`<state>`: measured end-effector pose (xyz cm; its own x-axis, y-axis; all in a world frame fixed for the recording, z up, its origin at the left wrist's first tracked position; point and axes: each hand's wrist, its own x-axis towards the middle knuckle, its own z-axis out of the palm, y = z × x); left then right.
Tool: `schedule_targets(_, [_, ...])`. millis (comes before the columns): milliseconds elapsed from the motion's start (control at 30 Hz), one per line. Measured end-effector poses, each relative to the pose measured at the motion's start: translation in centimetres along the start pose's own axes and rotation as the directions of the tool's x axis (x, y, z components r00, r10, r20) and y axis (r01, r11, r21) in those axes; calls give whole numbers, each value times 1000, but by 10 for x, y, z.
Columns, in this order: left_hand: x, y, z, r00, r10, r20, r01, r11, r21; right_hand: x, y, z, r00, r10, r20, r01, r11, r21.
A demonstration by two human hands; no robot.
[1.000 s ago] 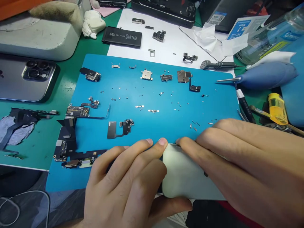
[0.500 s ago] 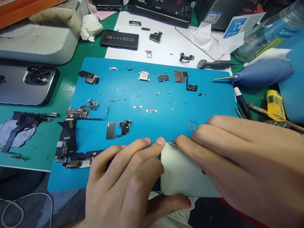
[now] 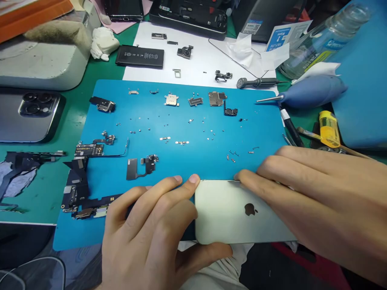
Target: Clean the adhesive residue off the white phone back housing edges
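A pale silver-green phone back cover (image 3: 222, 215) with a dark apple logo lies face up at the near edge of the blue mat. My left hand (image 3: 151, 229) is closed on its left end, with a fingertip at the far left corner and the thumb along the near edge. Over the right end bends my right hand (image 3: 320, 201), its fingertips closed at the far long edge. That hand hides the cover's right end and whatever its fingers may pinch. Small phone parts and screws, among them a flex cable with a dark square (image 3: 141, 167), lie beyond my hands.
The blue mat (image 3: 169, 161) carries several chips, brackets and flex cables. Behind it are a black battery (image 3: 139, 56), a screwdriver (image 3: 256, 83) and a blue air blower (image 3: 314, 89). A glass bottle (image 3: 320, 44) stands back right; a whole phone (image 3: 21, 121) lies left.
My right hand has slid right along the far edge, baring the apple logo. My left hand keeps its hold on the left end. The whole view has shifted slightly.
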<state>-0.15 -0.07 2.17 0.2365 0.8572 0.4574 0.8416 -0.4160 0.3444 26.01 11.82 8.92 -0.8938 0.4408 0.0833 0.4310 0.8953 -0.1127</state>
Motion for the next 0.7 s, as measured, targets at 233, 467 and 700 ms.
schedule_targets(233, [1,2,1,999,-37,32,37,999,18,0,2,0,999,-27,-38,28,1000,14])
schedule_targets(467, [-3,-7,0,1000,8,22,-9,999,38,-12,5,-1,999,-13,-34,13,1000,-6])
schedule_targets(700, [-12,12,7,989,-150,-8,150,989,6,-32,10,-1,999,43,-6,-43,999,-10])
